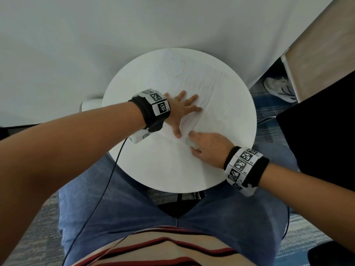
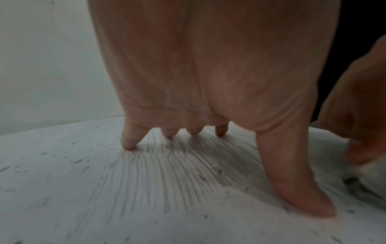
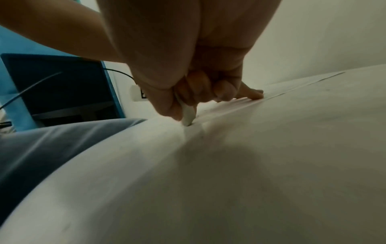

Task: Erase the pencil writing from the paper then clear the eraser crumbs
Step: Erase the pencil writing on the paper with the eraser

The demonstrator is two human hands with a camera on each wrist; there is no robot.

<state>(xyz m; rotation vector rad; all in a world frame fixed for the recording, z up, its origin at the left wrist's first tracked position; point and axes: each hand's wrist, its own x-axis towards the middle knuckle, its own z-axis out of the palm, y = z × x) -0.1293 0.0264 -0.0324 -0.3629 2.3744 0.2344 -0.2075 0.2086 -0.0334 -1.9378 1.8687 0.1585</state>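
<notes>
A white sheet of paper (image 1: 217,104) covered in faint pencil strokes lies on the round white table (image 1: 153,169). My left hand (image 1: 182,110) lies flat on the paper with its fingers spread, pressing it down; in the left wrist view the left hand (image 2: 208,82) stands over grey pencil lines (image 2: 167,173) and dark eraser crumbs (image 2: 79,161). My right hand (image 1: 207,146) pinches a white eraser (image 1: 190,142) and presses it on the paper's near edge, just right of my left thumb. In the right wrist view the eraser (image 3: 188,115) tip touches the paper.
The table's near part is bare white. A black cable (image 1: 107,185) hangs from my left wrist over my lap. A dark panel (image 1: 317,135) stands at the right, a white shoe (image 1: 280,89) lies on the floor behind it, and a white wall is beyond the table.
</notes>
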